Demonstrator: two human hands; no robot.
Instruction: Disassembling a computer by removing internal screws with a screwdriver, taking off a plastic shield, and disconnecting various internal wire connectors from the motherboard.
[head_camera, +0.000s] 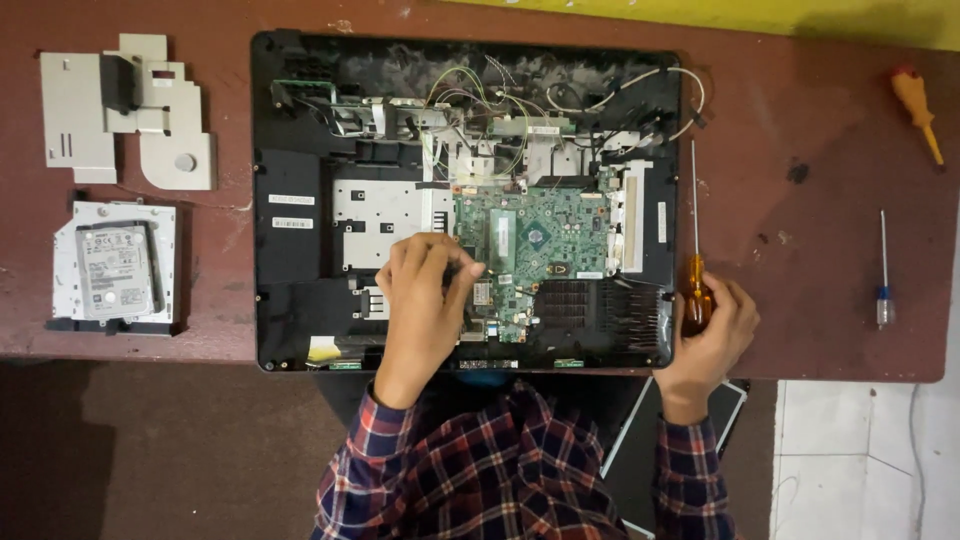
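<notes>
Seemingly pinched fingers on glossy green circuit board

We see a green board in a black case on a dark red worktop. Our sleeves are plaid in red, navy and white. One screwdriver has an amber handle, another an orange one, and the plates are pale grey.

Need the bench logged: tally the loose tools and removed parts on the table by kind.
Screwdrivers: 3, amber-handled in the right hand, orange-handled, thin blue-tipped
Metal cover plates: 2
Hard drive in bracket: 1
Total: 6
</notes>
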